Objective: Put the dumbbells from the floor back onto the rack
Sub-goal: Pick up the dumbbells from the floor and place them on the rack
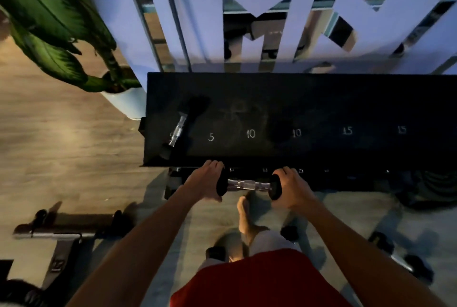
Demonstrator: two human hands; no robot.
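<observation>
It was a gym. Just beyond the gripped dumbbell [248,185] stood a black rack [321,98] marked 5, 10 and 15. Floor dumbbells [400,259] lay behind the grip to its right, a bench [61,232] to its left, mirrors [259,42] far beyond it.

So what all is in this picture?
Rack: one, black, centre.
Rack dumbbell: one, black and chrome, rack's left end.
Held dumbbell: one, black and chrome, before the rack.
Floor dumbbells: at least two, dark, bottom centre and lower right.
Potted plant: one, green, upper left.
Bench: one, grey, lower left.
Left grip: bare hand, holds its left head.
Right grip: bare hand, holds its right head.
</observation>
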